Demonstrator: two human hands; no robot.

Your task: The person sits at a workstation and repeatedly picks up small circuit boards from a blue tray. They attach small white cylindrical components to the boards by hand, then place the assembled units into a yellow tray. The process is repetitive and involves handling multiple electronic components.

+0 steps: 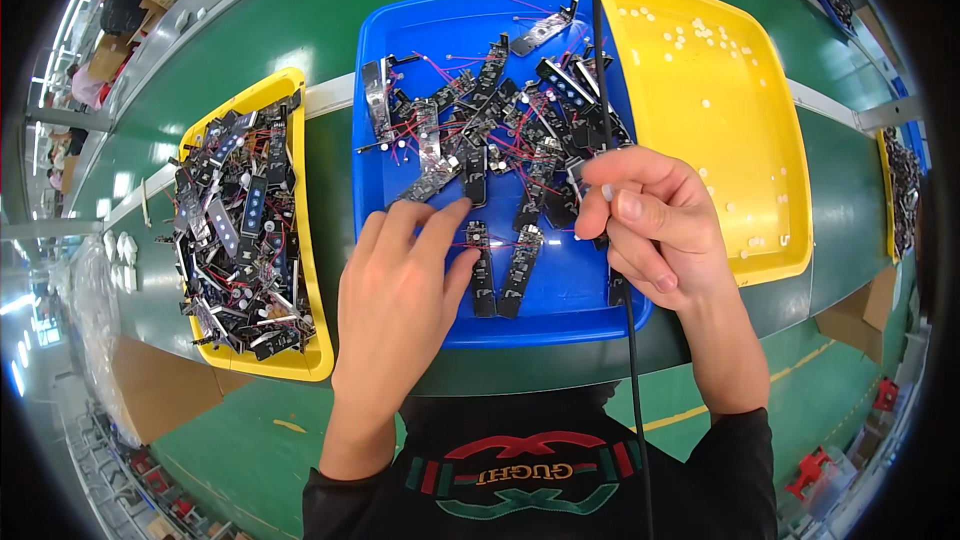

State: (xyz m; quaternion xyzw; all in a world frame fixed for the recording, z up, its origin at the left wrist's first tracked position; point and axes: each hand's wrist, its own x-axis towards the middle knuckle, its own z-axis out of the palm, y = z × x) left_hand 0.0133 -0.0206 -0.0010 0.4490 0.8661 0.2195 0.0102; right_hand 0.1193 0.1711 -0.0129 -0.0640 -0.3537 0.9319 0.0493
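Observation:
My left hand (395, 275) reaches over the near left part of a blue tray (560, 325), thumb and index finger apart. Its fingertips are beside a black strip-shaped circuit part (476, 180); whether they touch it I cannot tell. Above the tray's right side, my right hand (665, 225) is closed in a pinch on a small white disc (607, 192). Thin wired circuit parts lie heaped in the tray. Two black circuit strips, one left (482, 275) and one right (518, 275), lie near its front, below the heap.
A yellow tray (322, 340) piled with similar circuit parts stands at left. Another yellow tray (720, 140), at right, has several small white discs scattered in it. A black cable (634, 360) hangs down through the view. The trays rest on a green table (300, 25).

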